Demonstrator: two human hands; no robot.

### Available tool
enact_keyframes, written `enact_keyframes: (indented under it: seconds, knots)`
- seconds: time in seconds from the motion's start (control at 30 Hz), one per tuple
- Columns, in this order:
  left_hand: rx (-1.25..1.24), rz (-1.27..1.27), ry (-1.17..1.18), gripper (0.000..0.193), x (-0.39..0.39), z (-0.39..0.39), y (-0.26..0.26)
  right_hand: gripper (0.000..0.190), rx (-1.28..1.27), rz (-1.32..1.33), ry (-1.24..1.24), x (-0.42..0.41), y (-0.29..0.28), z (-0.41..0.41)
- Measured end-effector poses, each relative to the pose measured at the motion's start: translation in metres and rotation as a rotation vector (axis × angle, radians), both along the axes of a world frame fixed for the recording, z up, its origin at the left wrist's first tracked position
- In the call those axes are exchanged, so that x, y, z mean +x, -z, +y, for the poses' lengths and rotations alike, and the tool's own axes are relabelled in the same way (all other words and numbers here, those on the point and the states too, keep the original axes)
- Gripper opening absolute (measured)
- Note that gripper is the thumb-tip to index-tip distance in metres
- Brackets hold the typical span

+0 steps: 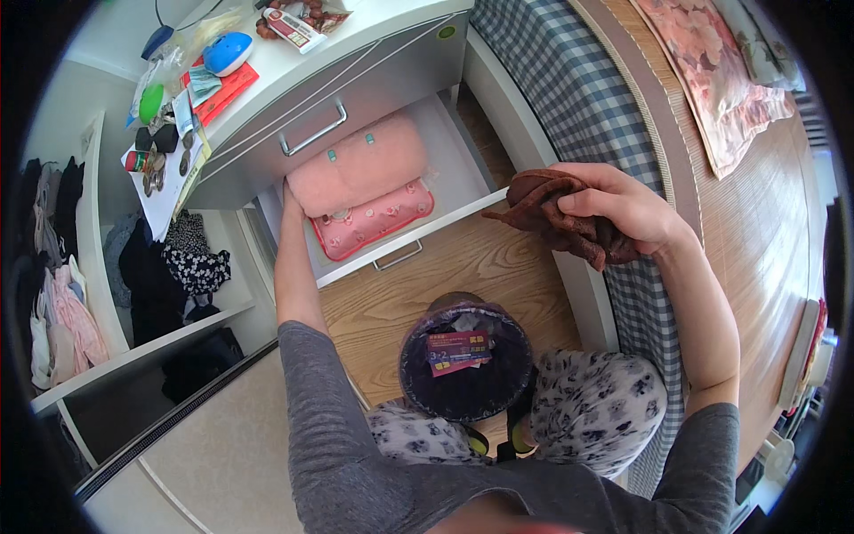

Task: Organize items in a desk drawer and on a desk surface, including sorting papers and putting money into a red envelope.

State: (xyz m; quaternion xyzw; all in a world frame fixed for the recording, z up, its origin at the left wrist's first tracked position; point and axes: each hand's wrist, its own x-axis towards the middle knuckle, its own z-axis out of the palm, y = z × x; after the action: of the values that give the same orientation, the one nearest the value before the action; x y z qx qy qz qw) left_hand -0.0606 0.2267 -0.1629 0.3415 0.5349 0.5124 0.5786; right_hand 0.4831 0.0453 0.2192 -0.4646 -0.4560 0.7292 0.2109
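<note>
My right hand (617,207) grips a crumpled brown cloth (567,217) just right of the open drawer (460,160). My left forearm reaches into the drawer's left side. Of my left hand (287,193) only a small part near the wrist shows; its fingers are hidden beside or beneath a fluffy pink bundle (363,160), so I cannot tell whether it holds anything. The bundle has two small green tags. In front of it in the drawer lies a shiny pink pouch (373,220) with a red edge and a printed pattern.
A lined waste bin (467,394) with printed packaging (457,350) stands between my knees. Above the drawer is a closed grey drawer front (360,100); the white top (360,27) holds a blue-and-white object, papers and coins. Clothes shelves (227,307) are left, a checked-cloth bed side (567,87) right.
</note>
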Motion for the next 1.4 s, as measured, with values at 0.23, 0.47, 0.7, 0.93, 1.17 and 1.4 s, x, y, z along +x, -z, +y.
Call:
enact_keyframes:
  seconds: [0.23, 0.47, 0.7, 0.93, 1.17, 1.4]
  knots:
    - [-0.122, 0.029, -0.139, 0.044, 0.046, -0.025, -0.034, 0.040, -0.014, -0.050, 0.010, 0.008, 0.007, 0.000]
    - [-0.121, -0.024, -0.046, 0.044, 0.022, -0.018, -0.036, 0.038, 0.000, -0.004, -0.008, 0.003, 0.006, 0.000]
    - [-0.163, 0.219, 0.098, 0.047, 0.020, -0.013, -0.039, 0.038, -0.027, -0.002, 0.002, 0.003, 0.002, 0.000]
    - [-0.189, 0.185, 0.032, 0.048, 0.028, -0.013, -0.042, 0.037, 0.037, -0.019, -0.011, 0.002, 0.006, -0.001]
    - [-0.196, 0.095, -0.115, 0.048, 0.037, -0.022, -0.059, 0.041, -0.034, -0.038, -0.018, 0.000, 0.000, 0.001]
    - [-0.185, 0.199, 0.017, 0.048, 0.021, -0.039, -0.086, 0.037, 0.011, -0.014, -0.029, 0.004, 0.006, 0.000]
